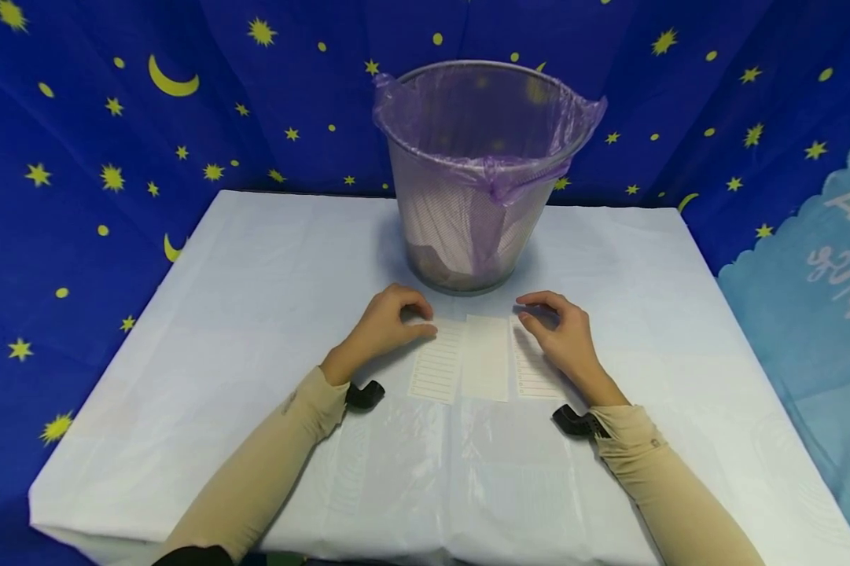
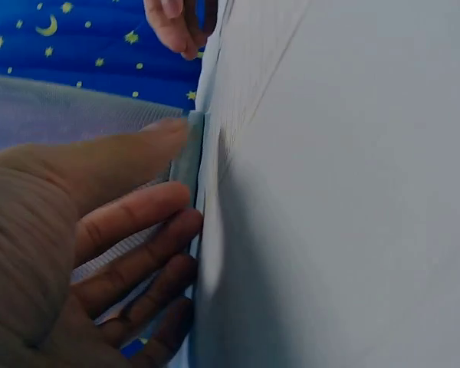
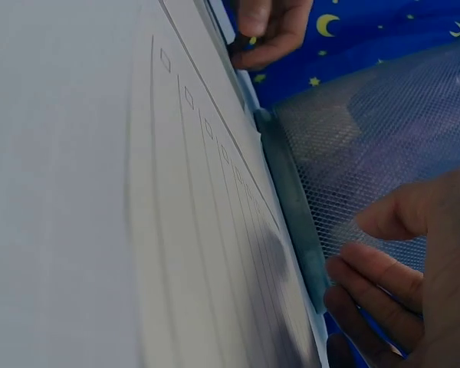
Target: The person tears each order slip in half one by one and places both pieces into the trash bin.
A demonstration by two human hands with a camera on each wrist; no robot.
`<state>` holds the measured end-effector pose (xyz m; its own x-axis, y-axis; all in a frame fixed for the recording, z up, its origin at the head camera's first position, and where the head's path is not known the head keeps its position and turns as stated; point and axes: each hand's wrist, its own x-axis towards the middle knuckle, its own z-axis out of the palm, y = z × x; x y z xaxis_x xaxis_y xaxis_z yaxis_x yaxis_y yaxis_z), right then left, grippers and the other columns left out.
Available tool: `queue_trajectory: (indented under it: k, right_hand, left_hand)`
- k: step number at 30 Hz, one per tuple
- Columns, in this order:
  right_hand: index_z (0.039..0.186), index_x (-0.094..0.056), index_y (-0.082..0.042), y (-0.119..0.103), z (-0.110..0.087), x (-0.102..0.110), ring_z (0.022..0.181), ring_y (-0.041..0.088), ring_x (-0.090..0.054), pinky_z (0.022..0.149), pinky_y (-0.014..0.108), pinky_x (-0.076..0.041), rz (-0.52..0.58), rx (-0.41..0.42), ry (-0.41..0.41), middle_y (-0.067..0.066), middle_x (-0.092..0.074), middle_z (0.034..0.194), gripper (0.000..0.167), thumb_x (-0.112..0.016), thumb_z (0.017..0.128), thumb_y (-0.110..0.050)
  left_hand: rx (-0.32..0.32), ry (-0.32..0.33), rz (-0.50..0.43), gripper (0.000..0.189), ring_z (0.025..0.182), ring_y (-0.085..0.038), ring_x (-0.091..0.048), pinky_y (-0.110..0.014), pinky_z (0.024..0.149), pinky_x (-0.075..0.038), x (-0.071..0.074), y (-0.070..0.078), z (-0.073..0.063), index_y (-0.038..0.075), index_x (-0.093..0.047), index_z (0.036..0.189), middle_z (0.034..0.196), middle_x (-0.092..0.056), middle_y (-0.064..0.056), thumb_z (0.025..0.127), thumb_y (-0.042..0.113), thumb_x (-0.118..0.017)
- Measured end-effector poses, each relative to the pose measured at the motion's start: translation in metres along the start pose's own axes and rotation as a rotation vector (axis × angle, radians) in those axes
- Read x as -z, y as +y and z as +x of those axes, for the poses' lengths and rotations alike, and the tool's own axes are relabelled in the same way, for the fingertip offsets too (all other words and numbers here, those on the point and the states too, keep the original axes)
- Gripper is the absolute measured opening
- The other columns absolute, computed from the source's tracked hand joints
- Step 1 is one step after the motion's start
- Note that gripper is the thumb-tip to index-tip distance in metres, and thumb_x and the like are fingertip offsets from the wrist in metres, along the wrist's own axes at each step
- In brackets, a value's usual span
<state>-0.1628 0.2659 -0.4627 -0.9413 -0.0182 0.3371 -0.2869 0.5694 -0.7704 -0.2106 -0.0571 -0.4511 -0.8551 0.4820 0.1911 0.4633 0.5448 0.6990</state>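
Note:
Three paper strips lie side by side on the table. Ruled lines cross the left note sheet (image 1: 436, 369), the middle sheet (image 1: 486, 362) looks blank, and the right note sheet (image 1: 534, 369) has ruled lines with small boxes along one edge. My left hand (image 1: 389, 322) is at the upper left corner of the left sheet, thumb and fingers bent and apart with nothing between them. Over the upper right part of the right sheet hovers my right hand (image 1: 562, 330), its fingers loosely bent and holding nothing, partly covering that sheet.
A mesh wastebasket (image 1: 439, 196) lined with a purple plastic bag (image 1: 509, 177) stands just behind the sheets. White cloth covers the table (image 1: 184, 377). A blue star-patterned curtain (image 1: 184, 141) hangs behind it. Each wrist wears a black mount.

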Motion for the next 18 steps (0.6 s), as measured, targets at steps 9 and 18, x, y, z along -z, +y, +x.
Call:
queue_trajectory:
  k: [9, 18]
  right_hand:
    - [0.116, -0.078, -0.015, 0.0013, -0.0005, -0.0004, 0.116, 0.021, -0.069, 0.106, 0.019, -0.04, -0.012, 0.013, -0.001, 0.002, -0.078, 0.116, 0.021, -0.077, 0.096, -0.016]
    - [0.116, -0.079, -0.015, 0.0046, 0.0005, -0.0011, 0.116, 0.021, -0.069, 0.105, 0.019, -0.041, -0.021, 0.01, 0.003, 0.002, -0.078, 0.115, 0.02, -0.077, 0.095, -0.016]
  left_hand:
    - [-0.011, -0.047, 0.101, 0.049, 0.113, -0.023, -0.057, -0.041, 0.101, -0.049, -0.0052, 0.0109, -0.0055, 0.01, -0.074, 0.117, 0.115, -0.069, -0.005, 0.076, 0.023, -0.097]
    - [-0.024, -0.074, 0.043, 0.034, 0.093, -0.019, -0.059, -0.037, 0.088, -0.048, -0.0053, 0.0117, -0.0024, 0.011, -0.078, 0.106, 0.091, -0.069, 0.0, 0.078, 0.016, -0.096]
